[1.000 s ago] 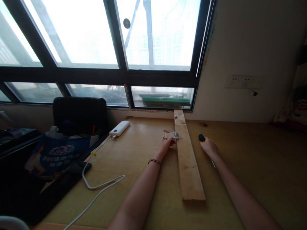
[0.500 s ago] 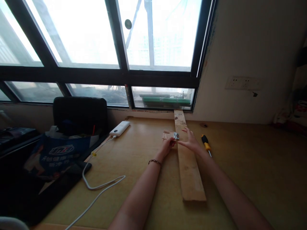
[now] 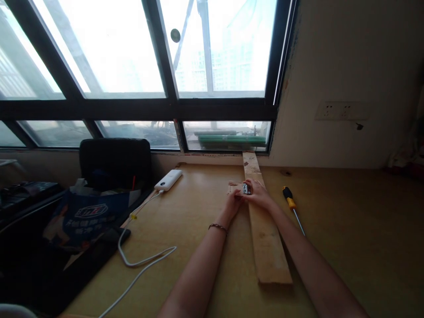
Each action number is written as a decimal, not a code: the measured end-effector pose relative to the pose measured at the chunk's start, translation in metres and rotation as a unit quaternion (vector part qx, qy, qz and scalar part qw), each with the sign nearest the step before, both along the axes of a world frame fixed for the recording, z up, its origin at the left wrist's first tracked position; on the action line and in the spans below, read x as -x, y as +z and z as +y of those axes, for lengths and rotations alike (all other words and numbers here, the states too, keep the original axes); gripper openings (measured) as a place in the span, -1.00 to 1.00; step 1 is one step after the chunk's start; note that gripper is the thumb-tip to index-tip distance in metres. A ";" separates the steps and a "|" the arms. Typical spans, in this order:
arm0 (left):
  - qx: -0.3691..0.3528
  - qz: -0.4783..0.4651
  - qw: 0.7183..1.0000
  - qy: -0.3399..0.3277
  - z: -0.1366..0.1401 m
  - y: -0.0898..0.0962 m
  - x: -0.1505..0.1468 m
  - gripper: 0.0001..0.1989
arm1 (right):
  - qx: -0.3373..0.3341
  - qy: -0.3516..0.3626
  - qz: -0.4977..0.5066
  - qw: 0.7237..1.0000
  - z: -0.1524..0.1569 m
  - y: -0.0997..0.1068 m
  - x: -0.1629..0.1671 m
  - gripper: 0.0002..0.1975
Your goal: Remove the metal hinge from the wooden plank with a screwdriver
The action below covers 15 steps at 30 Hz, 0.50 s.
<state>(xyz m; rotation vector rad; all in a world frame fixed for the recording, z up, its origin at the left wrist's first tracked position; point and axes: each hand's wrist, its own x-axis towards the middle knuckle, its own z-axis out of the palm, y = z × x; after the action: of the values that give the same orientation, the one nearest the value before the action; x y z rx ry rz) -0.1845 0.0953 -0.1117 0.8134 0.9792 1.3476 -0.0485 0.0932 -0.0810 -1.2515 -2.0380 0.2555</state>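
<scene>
A small metal hinge (image 3: 247, 189) lies where a short piece of wood (image 3: 233, 187) meets a long wooden board (image 3: 270, 247). My right hand (image 3: 259, 194) bends over the board, its thumb and fingers closed round the near and far edges of the hinge. At the near edge of the short wood piece, my left hand (image 3: 234, 199) is closed, with its fingertips pressed beside the hinge. Its fingers partly hide the wood. Right of the board rests a screwdriver (image 3: 289, 198) with a black and yellow handle.
A white power bank (image 3: 168, 179) with a white cable (image 3: 145, 263) lies on the table's left side. Beyond that edge are a black chair (image 3: 115, 161) and a blue bag (image 3: 89, 216). The board's far end reaches the window wall; a socket panel (image 3: 341, 111) is at right.
My right hand has come in from the board's right side, and its spread fingers have closed round the hinge. My left hand stays by the short wood piece. The view has shifted slightly.
</scene>
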 end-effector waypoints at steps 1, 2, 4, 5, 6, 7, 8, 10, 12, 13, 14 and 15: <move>-0.004 0.017 0.999 0.028 -0.001 0.001 0.001 -0.83 | 0.000 0.000 0.001 1.000 0.000 0.000 0.000 -0.37; -0.009 0.033 0.997 0.067 -0.003 0.003 0.002 -0.79 | 0.001 -0.001 0.002 1.000 0.000 0.001 0.000 -0.37; -0.042 0.105 0.975 0.193 -0.009 0.006 0.004 -0.70 | 0.005 -0.005 0.004 1.000 0.000 0.000 0.001 -0.36; -0.078 0.166 0.950 0.253 -0.014 0.007 0.004 -0.64 | 0.005 -0.007 0.005 1.000 0.000 0.000 0.001 -0.36; -0.122 0.237 0.918 0.295 -0.019 0.008 0.003 -0.58 | 0.005 -0.009 0.006 1.000 0.001 -0.001 0.001 -0.37; -0.169 0.313 0.879 0.317 -0.024 0.010 0.001 -0.55 | 0.005 -0.009 0.007 1.000 0.001 -0.001 0.001 -0.39; -0.210 0.381 0.843 0.316 -0.029 0.011 -0.001 -0.55 | 0.006 -0.008 0.007 1.000 0.002 -0.002 0.000 -0.41; -0.254 0.471 0.800 0.272 -0.036 0.014 -0.007 -0.65 | 0.006 -0.005 0.008 1.000 0.003 -0.002 0.000 -0.45; -0.263 0.513 0.779 0.247 -0.040 0.015 -0.011 -0.79 | 0.005 -0.003 0.009 1.000 0.003 -0.002 0.000 -0.47; -0.262 0.523 0.774 0.241 -0.040 0.015 -0.013 -0.85 | 0.004 -0.004 0.010 1.000 0.003 -0.002 0.000 -0.48; -0.260 0.528 0.773 0.237 -0.039 0.015 -0.013 -0.88 | 0.002 -0.004 0.010 1.000 0.003 -0.002 0.001 -0.48; -0.258 0.530 0.773 0.235 -0.037 0.015 -0.013 -0.90 | 0.002 -0.004 0.011 1.000 0.003 -0.002 0.001 -0.49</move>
<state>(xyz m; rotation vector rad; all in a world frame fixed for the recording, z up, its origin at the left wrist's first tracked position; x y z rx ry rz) -0.1714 0.0580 -0.0972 1.9775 1.7977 1.5998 -0.0490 0.0960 -0.0829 -1.2530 -2.0152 0.2677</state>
